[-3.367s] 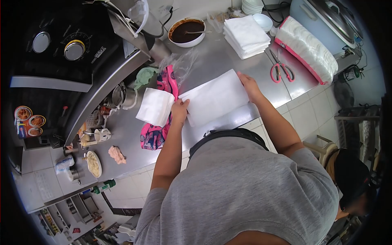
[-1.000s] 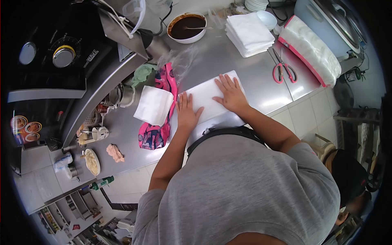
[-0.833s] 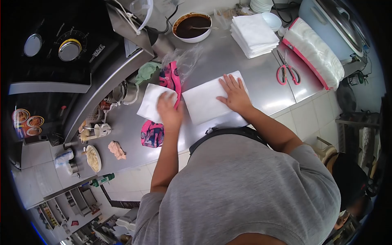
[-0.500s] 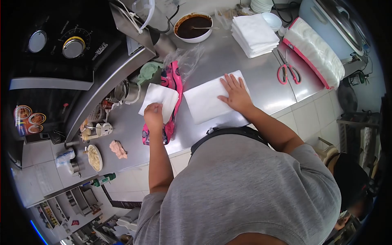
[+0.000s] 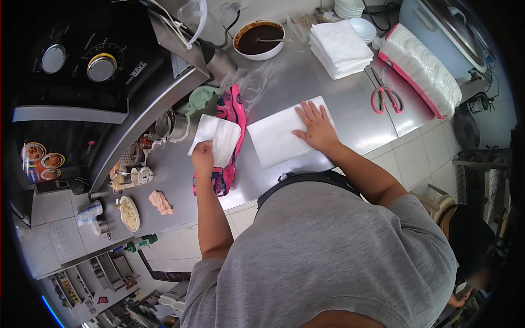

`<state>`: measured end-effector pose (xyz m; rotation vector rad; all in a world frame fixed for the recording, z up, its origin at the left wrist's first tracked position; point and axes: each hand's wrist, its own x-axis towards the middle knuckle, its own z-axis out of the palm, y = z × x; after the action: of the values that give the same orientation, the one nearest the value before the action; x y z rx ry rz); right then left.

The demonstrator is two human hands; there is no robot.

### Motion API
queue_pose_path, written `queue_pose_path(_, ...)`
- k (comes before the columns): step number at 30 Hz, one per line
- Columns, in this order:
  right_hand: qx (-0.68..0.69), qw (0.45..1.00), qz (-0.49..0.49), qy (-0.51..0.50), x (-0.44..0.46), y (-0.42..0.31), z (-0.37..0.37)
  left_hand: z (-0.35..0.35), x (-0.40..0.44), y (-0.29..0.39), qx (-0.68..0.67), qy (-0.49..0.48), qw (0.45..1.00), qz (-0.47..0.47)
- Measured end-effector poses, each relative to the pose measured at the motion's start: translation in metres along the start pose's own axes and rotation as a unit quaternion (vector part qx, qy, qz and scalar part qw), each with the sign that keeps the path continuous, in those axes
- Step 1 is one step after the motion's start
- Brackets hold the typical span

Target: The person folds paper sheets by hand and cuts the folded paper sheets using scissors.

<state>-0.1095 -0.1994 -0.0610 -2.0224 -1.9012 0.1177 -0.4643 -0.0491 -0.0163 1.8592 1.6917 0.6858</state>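
One napkin stack (image 5: 341,48) is set far right, white sheets (image 5: 273,139) are pressed by the open right hand (image 5: 317,127), remaining napkins (image 5: 225,141) pinched by the left hand (image 5: 202,157).

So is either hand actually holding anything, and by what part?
The left hand seems to pinch the smaller white sheet by its left edge; the right hand lies flat on the larger white sheet, gripping nothing.

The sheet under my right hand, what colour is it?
The sheet under your right hand is white, shown in the head view.
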Motion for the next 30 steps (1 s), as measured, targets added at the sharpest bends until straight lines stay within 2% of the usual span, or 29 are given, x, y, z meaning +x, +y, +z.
queue_pose_path(3,0.001,1.0,0.001,-0.001,0.0,0.0,0.0,0.001,0.0,0.001,-0.03,0.01,0.999,-0.014)
queue_pose_path(6,-0.002,1.0,0.004,-0.009,0.0,-0.001,-0.001,0.002,0.002,0.002,-0.061,0.0,0.996,-0.069)
queue_pose_path(9,0.001,1.0,0.002,-0.006,0.001,-0.001,-0.001,-0.001,0.007,0.002,-0.144,-0.014,0.983,-0.111)
queue_pose_path(12,0.019,0.999,0.029,0.0,0.004,-0.012,-0.009,-0.01,-0.004,0.029,-0.336,0.021,0.936,-0.103)
queue_pose_path(13,0.026,0.999,0.042,0.001,0.008,-0.02,-0.018,-0.014,-0.012,0.054,-0.373,-0.005,0.924,-0.087)
queue_pose_path(14,0.146,0.989,0.024,0.003,0.012,-0.032,-0.03,-0.018,-0.027,0.083,-0.408,-0.031,0.909,-0.074)
queue_pose_path(16,0.378,0.926,-0.011,0.0,0.018,-0.061,-0.059,-0.008,-0.053,0.107,-0.447,-0.086,0.888,-0.058)
queue_pose_path(19,0.561,0.818,0.067,-0.111,0.024,-0.09,-0.09,0.018,-0.071,0.122,-0.449,-0.153,0.88,-0.029)
queue_pose_path(20,0.517,0.855,0.038,-0.01,0.023,-0.092,-0.078,0.029,-0.075,0.119,-0.438,-0.163,0.884,-0.023)
queue_pose_path(24,0.483,0.87,0.102,0.002,0.026,-0.085,-0.069,0.047,-0.09,0.124,-0.436,-0.224,0.872,-0.013)
queue_pose_path(27,0.443,0.892,0.089,-0.011,0.02,-0.087,-0.077,0.048,-0.101,0.156,-0.513,-0.205,0.826,-0.115)
queue_pose_path(29,0.42,0.904,0.059,-0.048,0.017,-0.087,-0.082,0.053,-0.096,0.161,-0.482,-0.198,0.845,-0.12)
queue_pose_path(30,0.454,0.887,0.067,-0.049,0.017,-0.082,-0.079,0.053,-0.09,0.161,-0.465,-0.205,0.85,-0.138)
